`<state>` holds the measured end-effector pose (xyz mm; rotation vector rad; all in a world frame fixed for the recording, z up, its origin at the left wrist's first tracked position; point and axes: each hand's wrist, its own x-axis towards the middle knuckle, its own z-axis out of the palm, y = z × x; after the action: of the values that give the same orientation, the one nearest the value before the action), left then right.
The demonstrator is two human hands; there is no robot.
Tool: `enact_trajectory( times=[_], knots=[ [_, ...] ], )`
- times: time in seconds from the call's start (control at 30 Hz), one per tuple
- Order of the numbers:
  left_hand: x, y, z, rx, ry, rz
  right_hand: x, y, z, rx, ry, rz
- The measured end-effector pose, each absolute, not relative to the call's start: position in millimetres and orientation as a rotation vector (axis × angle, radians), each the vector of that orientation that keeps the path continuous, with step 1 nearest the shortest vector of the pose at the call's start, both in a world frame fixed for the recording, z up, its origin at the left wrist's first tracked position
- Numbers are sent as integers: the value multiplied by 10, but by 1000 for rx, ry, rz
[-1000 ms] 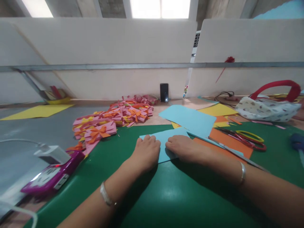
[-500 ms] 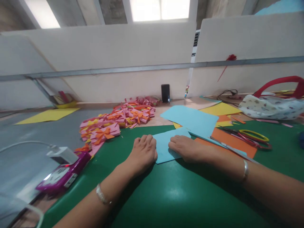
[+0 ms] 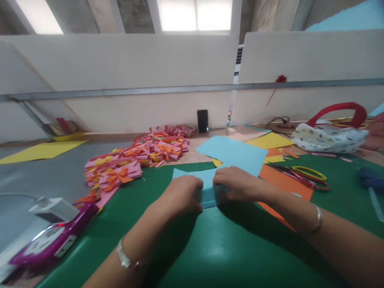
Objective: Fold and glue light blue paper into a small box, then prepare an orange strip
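Observation:
A light blue sheet of paper (image 3: 209, 196) lies on the green mat (image 3: 216, 256), its near edge folded up into a strip. My left hand (image 3: 187, 194) grips that folded edge on the left, thumb below and fingers on top. My right hand (image 3: 231, 185) pinches the same edge on the right, a short gap away. Beyond the hands rests a larger light blue sheet (image 3: 232, 152). Orange paper (image 3: 282, 182) is by the right forearm, with red- and yellow-handled scissors (image 3: 309, 178) on it.
Pink paper pieces with orange bows (image 3: 120, 176) are heaped at the left. A purple power strip (image 3: 57, 236) with a white charger (image 3: 55, 210) stands near the left edge. A phone (image 3: 203, 121) leans on the wall. Farther right are a patterned bag (image 3: 328, 138) and a blue glue gun (image 3: 370, 178).
Both hands went from resting flat on the blue sheet to gripping its near edge, which is now folded up. The view has shifted slightly to the right.

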<state>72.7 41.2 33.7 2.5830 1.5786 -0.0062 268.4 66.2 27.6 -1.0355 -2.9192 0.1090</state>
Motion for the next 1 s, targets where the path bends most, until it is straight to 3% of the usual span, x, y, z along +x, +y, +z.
enact_trajectory(
  times=[0.13, 0.3, 0.57, 0.73, 0.8, 0.87, 0.93, 1.0],
  knots=[
    [775, 248, 342, 2668, 1493, 11, 2648, 515, 343, -922, -3077, -63],
    [853, -91, 297, 2734, 1522, -288, 2601, 262, 370, -843, -3138, -183],
    [847, -438, 61, 2727, 1594, -83, 2506, 58, 178, -843, -3060, -328],
    [817, -267, 154, 2721, 1448, -133, 2439, 98, 191, -946, -2983, -209],
    [771, -172, 256, 2741, 1403, 166, 2467, 192, 266, -1083, -2886, -66],
    [718, -95, 375, 2710, 1533, 724, 2535, 316, 361, -1199, -2692, 159],
    [677, -44, 478, 2476, 1814, 1231, 2612, 428, 460, -1247, -2449, 395],
    [660, -14, 539, 2168, 1981, 1481, 2662, 491, 540, -1269, -2229, 609]
  ],
)
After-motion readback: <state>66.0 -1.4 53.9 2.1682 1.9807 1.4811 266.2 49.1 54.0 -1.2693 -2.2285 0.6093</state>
